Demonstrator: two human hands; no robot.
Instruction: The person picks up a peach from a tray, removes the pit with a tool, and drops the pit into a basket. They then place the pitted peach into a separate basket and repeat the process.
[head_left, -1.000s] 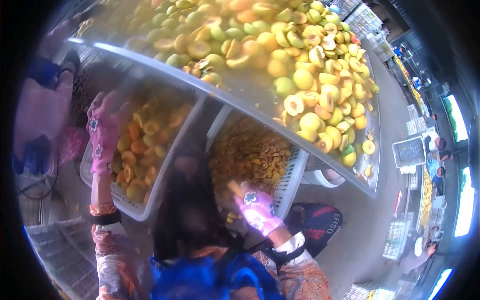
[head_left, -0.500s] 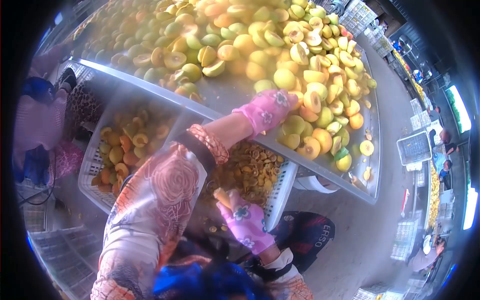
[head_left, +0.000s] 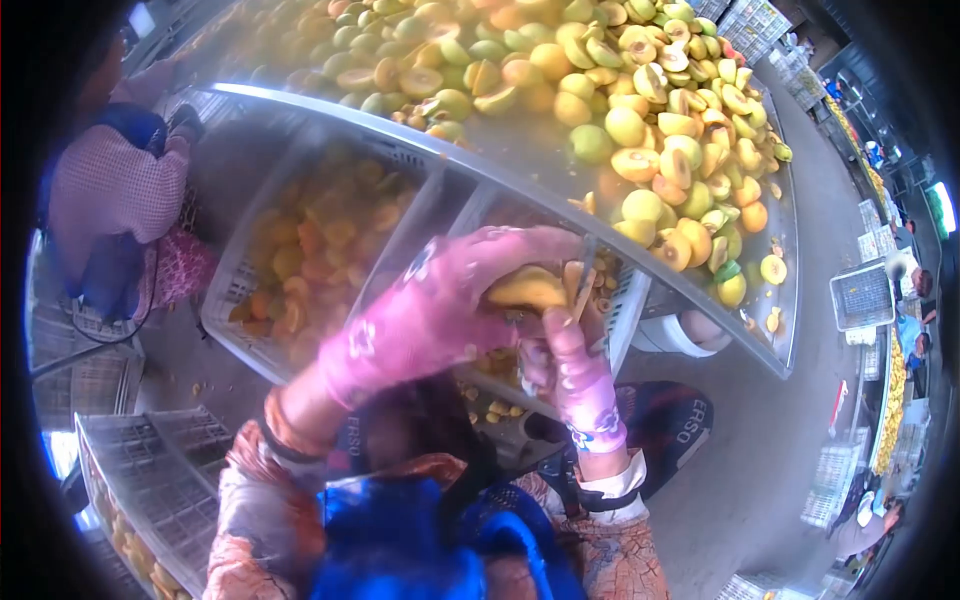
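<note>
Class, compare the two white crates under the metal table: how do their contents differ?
The left crate holds large orange fruit halves; the right crate holds much smaller brownish pieces, seemingly pits. The left crate shows fully; the gloved left hand and right hand partly hide the right one. Both are slotted white plastic.

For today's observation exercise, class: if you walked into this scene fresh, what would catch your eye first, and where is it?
First comes the pair of pink flowered gloves at centre: the left hand grips a yellow fruit while the right hand works a small blade against it. Above them, a metal table slopes across the top, heaped with whole and halved yellow-green fruit. Beneath its edge sit white crates of orange fruit halves.
</note>
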